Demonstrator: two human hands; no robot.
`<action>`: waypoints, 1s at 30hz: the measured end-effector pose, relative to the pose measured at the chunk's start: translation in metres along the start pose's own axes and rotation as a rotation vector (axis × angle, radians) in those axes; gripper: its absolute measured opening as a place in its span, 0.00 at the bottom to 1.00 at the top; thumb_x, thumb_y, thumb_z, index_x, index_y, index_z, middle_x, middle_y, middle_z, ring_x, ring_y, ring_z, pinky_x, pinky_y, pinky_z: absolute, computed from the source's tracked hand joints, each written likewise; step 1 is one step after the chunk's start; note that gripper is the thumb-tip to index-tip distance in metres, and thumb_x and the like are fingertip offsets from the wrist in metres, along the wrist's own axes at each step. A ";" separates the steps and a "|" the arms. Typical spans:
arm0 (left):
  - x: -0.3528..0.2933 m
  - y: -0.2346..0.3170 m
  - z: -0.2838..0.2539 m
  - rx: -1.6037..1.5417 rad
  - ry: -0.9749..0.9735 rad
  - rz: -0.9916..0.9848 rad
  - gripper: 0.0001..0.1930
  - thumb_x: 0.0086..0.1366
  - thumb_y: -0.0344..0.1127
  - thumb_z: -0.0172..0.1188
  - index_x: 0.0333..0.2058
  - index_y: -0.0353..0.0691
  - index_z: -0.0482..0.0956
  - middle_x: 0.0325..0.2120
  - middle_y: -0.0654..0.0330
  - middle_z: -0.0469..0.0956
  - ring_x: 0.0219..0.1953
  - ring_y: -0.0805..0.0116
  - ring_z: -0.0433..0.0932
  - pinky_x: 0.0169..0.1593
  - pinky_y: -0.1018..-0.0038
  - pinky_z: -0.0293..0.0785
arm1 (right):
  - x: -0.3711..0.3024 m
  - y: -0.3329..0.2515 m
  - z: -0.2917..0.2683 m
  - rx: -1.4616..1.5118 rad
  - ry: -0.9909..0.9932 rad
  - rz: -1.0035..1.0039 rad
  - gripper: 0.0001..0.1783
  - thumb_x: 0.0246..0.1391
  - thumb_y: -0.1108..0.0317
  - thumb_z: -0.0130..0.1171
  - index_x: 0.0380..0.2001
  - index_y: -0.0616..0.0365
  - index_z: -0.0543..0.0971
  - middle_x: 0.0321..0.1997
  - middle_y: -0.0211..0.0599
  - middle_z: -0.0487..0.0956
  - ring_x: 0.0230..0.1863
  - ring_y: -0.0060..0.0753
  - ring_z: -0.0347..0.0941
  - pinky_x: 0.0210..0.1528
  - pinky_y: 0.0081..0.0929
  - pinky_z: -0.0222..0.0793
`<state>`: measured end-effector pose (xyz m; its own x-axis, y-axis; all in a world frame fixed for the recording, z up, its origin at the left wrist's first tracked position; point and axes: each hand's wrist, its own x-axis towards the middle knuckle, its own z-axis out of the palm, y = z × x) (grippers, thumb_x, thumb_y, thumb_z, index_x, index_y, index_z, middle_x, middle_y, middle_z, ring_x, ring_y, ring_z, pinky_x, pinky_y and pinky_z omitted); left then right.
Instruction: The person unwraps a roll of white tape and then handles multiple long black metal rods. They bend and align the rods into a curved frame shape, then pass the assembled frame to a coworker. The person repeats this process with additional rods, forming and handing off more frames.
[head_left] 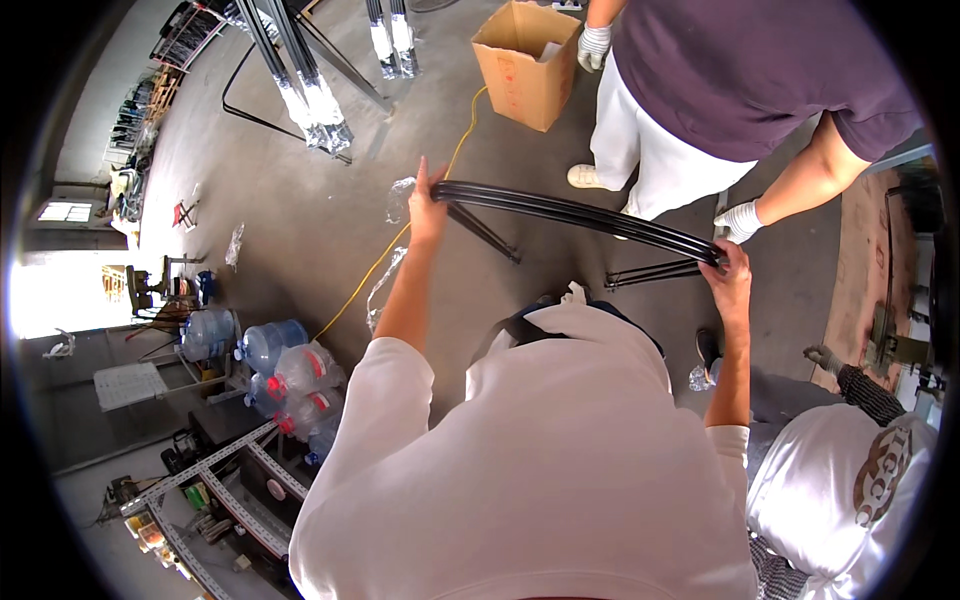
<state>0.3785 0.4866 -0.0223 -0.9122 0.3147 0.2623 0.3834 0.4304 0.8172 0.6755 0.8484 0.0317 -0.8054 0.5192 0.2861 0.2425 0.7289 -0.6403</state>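
A bundle of long black tubes [580, 213] lies across in front of my body, sloping down to the right. My left hand [428, 200] is closed at its left end, one finger pointing up. My right hand [731, 280] wraps round the right end. Thinner black bars [485, 235] show below the bundle; whether they join it, I cannot tell. Beyond its right end, a co-worker's white-gloved hand [740, 221] hangs close to the tubes.
An open cardboard box [525, 75] stands ahead, beside a co-worker in a dark shirt [740, 70]. Wrapped black tubes [300, 85] stand far left. A yellow cord [375, 268] crosses the floor. Large water bottles [272, 345] are at left; another person [835, 480] is at lower right.
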 end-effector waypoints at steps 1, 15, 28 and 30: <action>0.002 -0.007 -0.002 -0.017 -0.071 0.009 0.36 0.43 0.11 0.46 0.54 0.41 0.53 0.43 0.54 0.71 0.39 0.68 0.73 0.42 0.77 0.69 | 0.004 -0.009 -0.005 -0.032 -0.042 -0.017 0.19 0.30 0.79 0.60 0.32 0.58 0.71 0.32 0.38 0.72 0.33 0.41 0.67 0.37 0.30 0.64; 0.013 0.021 -0.031 -0.164 -0.444 0.079 0.19 0.42 0.22 0.63 0.36 0.39 0.69 0.31 0.64 0.68 0.34 0.72 0.67 0.39 0.79 0.65 | 0.024 -0.012 -0.017 0.180 -0.438 -0.052 0.14 0.31 0.76 0.56 0.28 0.62 0.69 0.27 0.36 0.68 0.27 0.34 0.67 0.31 0.25 0.63; 0.012 0.083 -0.014 0.435 -0.556 0.638 0.23 0.42 0.33 0.60 0.42 0.45 0.70 0.25 0.59 0.67 0.32 0.60 0.67 0.38 0.68 0.63 | 0.029 -0.058 0.020 -0.148 -0.293 -0.407 0.18 0.32 0.72 0.59 0.32 0.56 0.70 0.28 0.35 0.69 0.32 0.38 0.69 0.33 0.30 0.66; 0.013 0.091 -0.012 0.419 -0.567 0.647 0.25 0.43 0.34 0.59 0.45 0.47 0.69 0.24 0.59 0.66 0.31 0.62 0.67 0.37 0.68 0.63 | 0.037 -0.067 0.033 -0.177 -0.291 -0.495 0.18 0.31 0.71 0.59 0.32 0.57 0.70 0.28 0.34 0.69 0.32 0.36 0.68 0.33 0.29 0.66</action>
<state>0.3996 0.5200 0.0613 -0.3423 0.9132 0.2213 0.9094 0.2627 0.3225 0.6114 0.8038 0.0618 -0.9546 -0.0265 0.2968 -0.1331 0.9291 -0.3450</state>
